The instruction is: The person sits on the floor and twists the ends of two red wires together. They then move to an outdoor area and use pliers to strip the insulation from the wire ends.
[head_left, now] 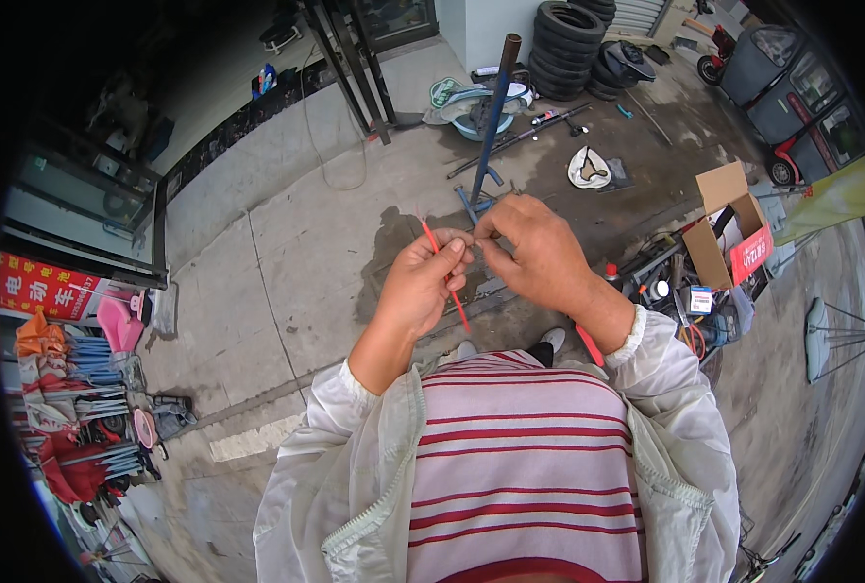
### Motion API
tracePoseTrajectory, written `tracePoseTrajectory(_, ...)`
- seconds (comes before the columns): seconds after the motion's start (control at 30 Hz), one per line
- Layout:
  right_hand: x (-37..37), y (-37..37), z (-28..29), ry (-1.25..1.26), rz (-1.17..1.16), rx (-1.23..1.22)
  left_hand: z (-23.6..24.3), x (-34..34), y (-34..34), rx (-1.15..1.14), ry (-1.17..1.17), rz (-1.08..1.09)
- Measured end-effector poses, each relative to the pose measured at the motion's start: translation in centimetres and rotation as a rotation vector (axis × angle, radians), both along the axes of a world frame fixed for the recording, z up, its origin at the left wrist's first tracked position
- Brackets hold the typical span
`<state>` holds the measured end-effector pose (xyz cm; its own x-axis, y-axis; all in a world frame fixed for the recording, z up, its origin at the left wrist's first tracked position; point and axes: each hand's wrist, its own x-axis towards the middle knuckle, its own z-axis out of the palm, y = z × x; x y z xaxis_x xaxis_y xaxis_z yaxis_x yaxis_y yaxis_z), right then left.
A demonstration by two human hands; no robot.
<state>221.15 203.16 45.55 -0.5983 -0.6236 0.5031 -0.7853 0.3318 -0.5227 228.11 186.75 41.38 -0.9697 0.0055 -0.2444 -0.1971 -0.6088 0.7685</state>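
My left hand [415, 288] is closed, its thumb pressed against the fingers around a thin red stick-like piece [459, 306]. The piece slants past the hand at both ends and narrows to a fine tip at the top. Close beside it, my right hand [537, 255] is closed in a pinch, its fingertips meeting those of the left. Whatever lies between the right fingertips is too small to make out. A red handle-like strip [590, 346] shows below the right wrist; I cannot tell whether the right hand holds it.
A blue upright post [496, 117] stands on the pavement beyond my hands. Stacked tyres [560, 49] and a basin [473, 124] are farther back. At right, an open cardboard box [719, 185] sits among tools. Folded umbrellas [87, 389] and a pink chair-like item [118, 323] are at left.
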Motion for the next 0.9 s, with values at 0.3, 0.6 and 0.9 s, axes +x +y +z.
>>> tracePoseTrajectory(0.3,-0.4,-0.1,0.6,0.147,0.072,0.15,-0.8,0.4,-0.7,-0.246,-0.012,0.004)
tracePoseTrajectory(0.6,-1.3,-0.6,0.5,-0.453,-0.05,-0.209,0.5,1.3,-0.5,-0.508,0.065,-0.107)
tracePoseTrajectory(0.9,-1.1,-1.9,-0.7,-1.065,0.197,-0.371,0.4,1.7,-0.6,-0.554,0.003,-0.214)
